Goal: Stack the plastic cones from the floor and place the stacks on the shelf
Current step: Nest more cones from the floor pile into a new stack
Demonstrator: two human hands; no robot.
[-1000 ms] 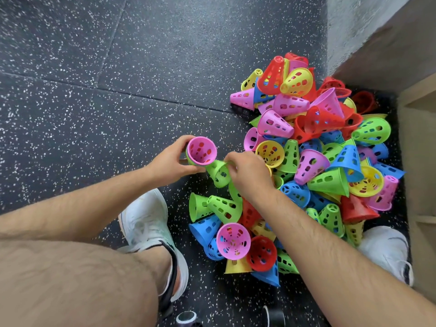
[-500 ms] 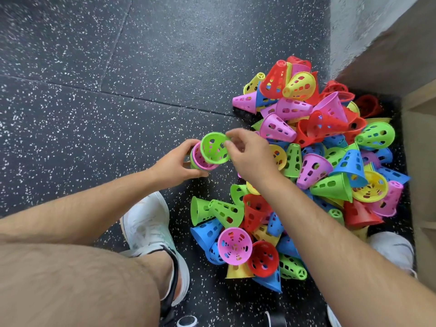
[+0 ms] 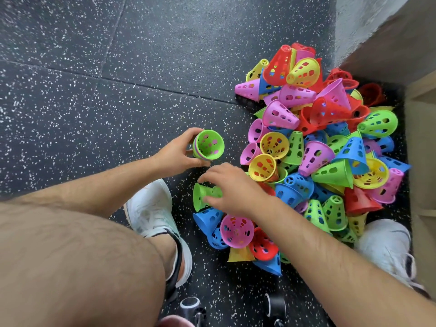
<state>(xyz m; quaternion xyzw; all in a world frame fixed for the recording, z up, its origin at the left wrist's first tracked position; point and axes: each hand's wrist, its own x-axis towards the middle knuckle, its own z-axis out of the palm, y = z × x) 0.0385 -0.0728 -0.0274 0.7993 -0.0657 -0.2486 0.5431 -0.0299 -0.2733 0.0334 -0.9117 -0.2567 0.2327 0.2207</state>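
A big heap of perforated plastic cones [image 3: 313, 147] in pink, green, yellow, blue and red lies on the dark speckled floor. My left hand [image 3: 175, 152] grips a short stack of nested cones [image 3: 208, 145], open end up, with a green one on top and pink rims under it. My right hand [image 3: 230, 187] reaches down at the heap's near left edge, its fingers around a green cone [image 3: 200, 195] lying on its side. The fingertips hide part of that cone.
My two white shoes [image 3: 153, 208] [image 3: 387, 246] flank the heap. A grey wall [image 3: 368, 27] and a pale wooden shelf unit [image 3: 422, 142] border the heap on the right. Bare floor [image 3: 118, 67] lies to the left and behind. Small black wheels [image 3: 274, 305] show at the bottom edge.
My right hand set a green cone into the stack held by my left hand, then dropped back to the heap and closed on another green cone.
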